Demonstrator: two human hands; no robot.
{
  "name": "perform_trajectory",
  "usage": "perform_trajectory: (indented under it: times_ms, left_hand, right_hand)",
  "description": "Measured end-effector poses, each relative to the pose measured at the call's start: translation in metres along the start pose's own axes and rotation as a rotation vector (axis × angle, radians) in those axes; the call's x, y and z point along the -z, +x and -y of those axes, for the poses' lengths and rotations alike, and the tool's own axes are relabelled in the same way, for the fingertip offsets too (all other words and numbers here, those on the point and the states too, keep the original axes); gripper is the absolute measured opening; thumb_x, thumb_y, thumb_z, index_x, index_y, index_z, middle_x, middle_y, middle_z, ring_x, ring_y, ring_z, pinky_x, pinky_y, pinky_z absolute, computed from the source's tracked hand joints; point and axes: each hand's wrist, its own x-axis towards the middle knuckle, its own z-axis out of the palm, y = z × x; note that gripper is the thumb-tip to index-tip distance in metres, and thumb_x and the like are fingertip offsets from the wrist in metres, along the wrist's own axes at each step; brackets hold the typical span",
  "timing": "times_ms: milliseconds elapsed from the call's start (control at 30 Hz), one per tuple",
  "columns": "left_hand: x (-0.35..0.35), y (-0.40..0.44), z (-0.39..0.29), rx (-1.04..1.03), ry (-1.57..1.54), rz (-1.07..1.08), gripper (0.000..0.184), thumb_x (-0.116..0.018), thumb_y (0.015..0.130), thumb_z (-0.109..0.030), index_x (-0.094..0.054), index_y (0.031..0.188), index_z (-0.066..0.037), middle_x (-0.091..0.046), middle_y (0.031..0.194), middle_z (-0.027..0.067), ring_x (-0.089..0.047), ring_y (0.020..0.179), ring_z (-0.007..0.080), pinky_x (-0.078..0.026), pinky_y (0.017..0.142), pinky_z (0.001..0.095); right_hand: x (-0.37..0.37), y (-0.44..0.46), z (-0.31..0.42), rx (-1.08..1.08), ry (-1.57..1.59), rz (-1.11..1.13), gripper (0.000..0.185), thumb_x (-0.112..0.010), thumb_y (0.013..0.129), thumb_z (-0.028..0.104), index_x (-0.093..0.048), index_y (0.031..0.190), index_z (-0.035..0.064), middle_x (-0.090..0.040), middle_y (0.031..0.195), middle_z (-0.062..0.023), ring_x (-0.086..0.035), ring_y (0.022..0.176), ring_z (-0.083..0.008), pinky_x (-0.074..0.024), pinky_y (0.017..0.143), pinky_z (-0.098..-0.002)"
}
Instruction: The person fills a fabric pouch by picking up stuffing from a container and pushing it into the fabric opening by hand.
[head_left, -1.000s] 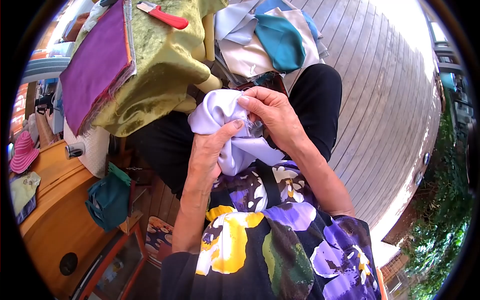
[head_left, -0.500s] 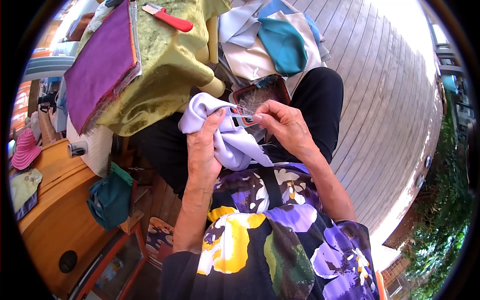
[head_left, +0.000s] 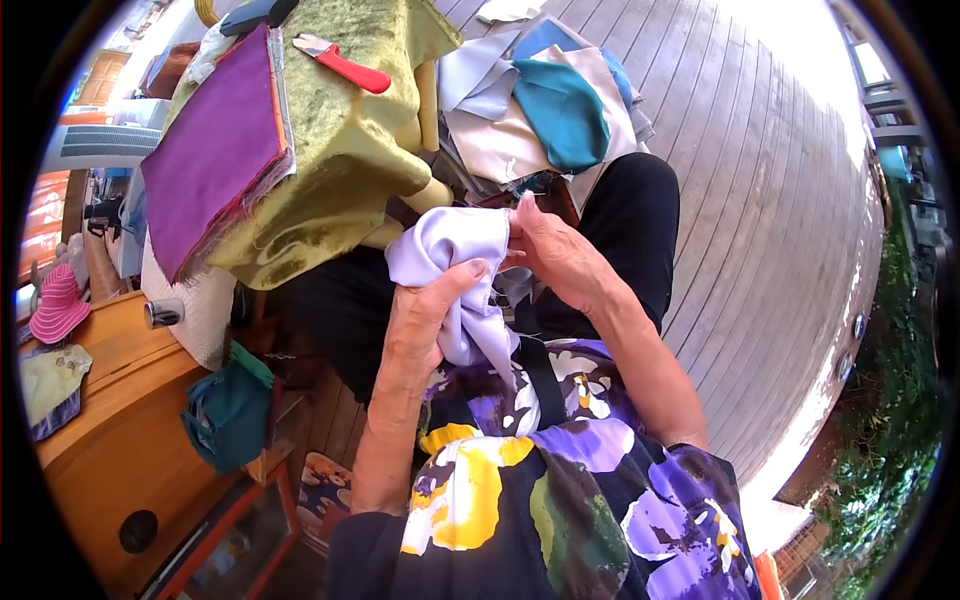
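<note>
Head view, and I see the left hand [head_left: 420, 315] clamped on the lavender cloth [head_left: 455, 245], thumb pressed flat across the top, the fabric bunched up and fraying at its edge! The cloth is up above the lap, between the knees, a loose corner trailing down toward the patterned garment [head_left: 590, 500]. Over comes my attention to the right hand [head_left: 560, 255], right there at the cloth's far edge, thumb pointing up, fingers curled in behind; from here I cannot tell whether they pinch anything. The two hands are apart, close, with the cloth between them.

Just beyond, I get a dark container with a red edge [head_left: 556, 192], partly hidden by the right hand. Past it lies a pile: a teal piece [head_left: 570, 110] over cream fabric [head_left: 490, 145], grey-blue cloth [head_left: 480, 75] beside them. Off to the left, olive velvet [head_left: 300, 225] drapes down in folds, bearing a purple cloth [head_left: 215, 155] and, near it, a red-handled cutter [head_left: 350, 70]!
</note>
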Motion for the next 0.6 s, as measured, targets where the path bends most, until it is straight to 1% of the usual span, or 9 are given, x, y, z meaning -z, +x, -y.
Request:
perform_trajectory:
  times_ms: [67, 100, 133, 233, 367, 433, 467, 533, 600]
  left_hand:
    - [0.001, -0.001, 0.002, 0.01, 0.104, 0.093, 0.051, -0.069, 0.078, -0.005, -0.049, 0.125, -0.002, -0.059, 0.11, 0.0065, -0.057, 0.099, 0.0132, -0.046, 0.089, 0.0283]
    - [0.003, -0.004, 0.002, 0.031, 0.144, 0.088, 0.059, -0.069, 0.076, -0.002, -0.045, 0.129, -0.001, -0.056, 0.114, 0.007, -0.056, 0.102, 0.0133, -0.046, 0.089, 0.0277]
    - [0.004, -0.005, 0.004, 0.039, 0.143, 0.086, 0.059, -0.069, 0.076, -0.002, -0.045, 0.129, -0.001, -0.056, 0.114, 0.007, -0.056, 0.102, 0.0133, -0.046, 0.089, 0.0277]
    - [0.008, -0.004, 0.009, 0.008, 0.126, 0.093, 0.063, -0.068, 0.076, 0.003, -0.04, 0.132, -0.001, -0.053, 0.119, 0.0084, -0.056, 0.104, 0.0141, -0.046, 0.091, 0.0276]
    - [0.007, -0.004, 0.01, 0.044, 0.077, 0.032, 0.059, -0.07, 0.078, 0.001, -0.043, 0.13, -0.001, -0.055, 0.116, 0.0093, -0.058, 0.099, 0.0144, -0.049, 0.088, 0.0276]
    - [0.011, -0.003, 0.015, 0.123, 0.086, -0.009, 0.051, -0.073, 0.079, -0.005, -0.049, 0.123, 0.0, -0.06, 0.106, 0.0084, -0.061, 0.09, 0.0143, -0.051, 0.081, 0.0277]
    - [0.01, -0.006, 0.016, 0.125, 0.084, -0.007, 0.051, -0.073, 0.079, -0.005, -0.049, 0.123, 0.0, -0.06, 0.106, 0.0084, -0.061, 0.09, 0.0143, -0.051, 0.081, 0.0277]
    - [0.006, -0.014, 0.02, 0.134, 0.171, 0.032, 0.045, -0.076, 0.079, -0.01, -0.054, 0.117, 0.001, -0.063, 0.095, 0.0065, -0.062, 0.082, 0.0142, -0.052, 0.075, 0.0274]
    - [0.013, -0.015, 0.028, 0.113, 0.181, 0.011, 0.042, -0.076, 0.079, -0.014, -0.057, 0.112, 0.002, -0.063, 0.091, 0.0057, -0.062, 0.08, 0.0133, -0.052, 0.074, 0.0268]
  right_hand:
    - [-0.006, 0.006, 0.0, 0.034, -0.106, -0.069, 0.043, -0.058, 0.093, 0.044, -0.068, 0.102, 0.0036, -0.066, 0.088, 0.0002, -0.057, 0.077, -0.0071, -0.0446, 0.068, -0.02]
    - [-0.008, 0.009, 0.001, 0.099, -0.019, -0.14, 0.023, -0.064, 0.091, 0.025, -0.07, 0.097, 0.004, -0.065, 0.076, 0.0039, -0.053, 0.063, -0.0021, -0.0413, 0.055, -0.0173]
    - [-0.018, 0.007, 0.014, 0.139, 0.011, -0.162, 0.019, -0.063, 0.091, 0.021, -0.071, 0.094, 0.0038, -0.064, 0.072, 0.0029, -0.051, 0.058, -0.0014, -0.0407, 0.052, -0.0192]
    - [-0.015, 0.01, 0.017, 0.181, -0.157, -0.186, 0.02, -0.064, 0.09, 0.021, -0.071, 0.093, 0.0028, -0.063, 0.07, 0.0028, -0.051, 0.059, -0.0013, -0.0415, 0.052, -0.0191]
    - [-0.019, 0.01, 0.023, 0.273, -0.322, -0.223, 0.02, -0.065, 0.088, 0.021, -0.071, 0.092, 0.0019, -0.062, 0.067, 0.0022, -0.051, 0.057, -0.0027, -0.0415, 0.052, -0.0192]
    - [-0.019, 0.011, 0.024, 0.312, -0.359, -0.229, 0.02, -0.065, 0.088, 0.02, -0.071, 0.092, 0.0017, -0.061, 0.066, 0.0026, -0.05, 0.056, -0.003, -0.0414, 0.052, -0.0198]
    - [-0.015, 0.014, 0.022, 0.272, -0.309, -0.245, 0.019, -0.065, 0.088, 0.02, -0.071, 0.091, 0.0015, -0.061, 0.066, 0.0027, -0.051, 0.057, -0.0033, -0.0418, 0.053, -0.0201]
    - [-0.01, 0.016, 0.02, 0.233, -0.265, -0.26, 0.019, -0.064, 0.088, 0.019, -0.071, 0.091, 0.0014, -0.06, 0.065, 0.0028, -0.051, 0.059, -0.0035, -0.0422, 0.055, -0.0203]
    - [-0.006, 0.016, 0.02, 0.162, -0.228, -0.25, 0.015, -0.063, 0.089, 0.015, -0.069, 0.093, 0.0021, -0.062, 0.071, 0.002, -0.055, 0.065, -0.0039, -0.0453, 0.061, -0.0206]
